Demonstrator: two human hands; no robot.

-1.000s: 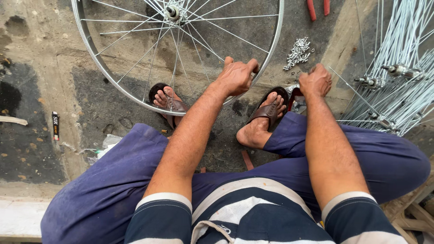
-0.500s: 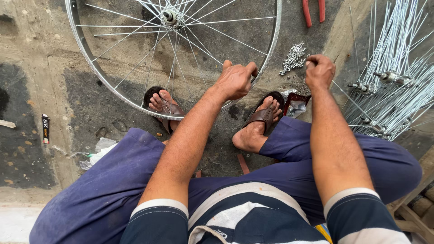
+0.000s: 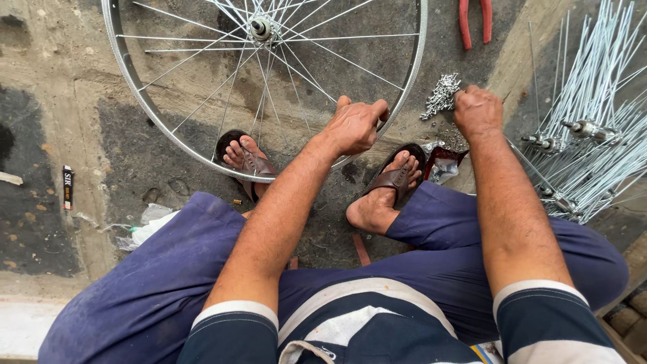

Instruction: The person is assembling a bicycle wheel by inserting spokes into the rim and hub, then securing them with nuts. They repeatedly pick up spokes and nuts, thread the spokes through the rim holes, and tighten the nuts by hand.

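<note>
At centre frame our left hand (image 3: 356,125) is clenched on the silver metal rim of the spoked bicycle wheel (image 3: 411,87), which lies flat on the concrete and is steadied that way. Our right hand (image 3: 477,111), upper right, reaches into the small heap of silver spoke nipples (image 3: 440,96); we cannot tell whether it pinches one. Loose steel spokes (image 3: 593,135) lie within reach at right.

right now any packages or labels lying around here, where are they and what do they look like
Small packet: on the floor far left, slim upright rectangle, black and white with a red tip.
Red wrapper: floor by the right sandal, crumpled, red with clear plastic.
Clear plastic scrap: floor by the left knee, crumpled, whitish.
</note>
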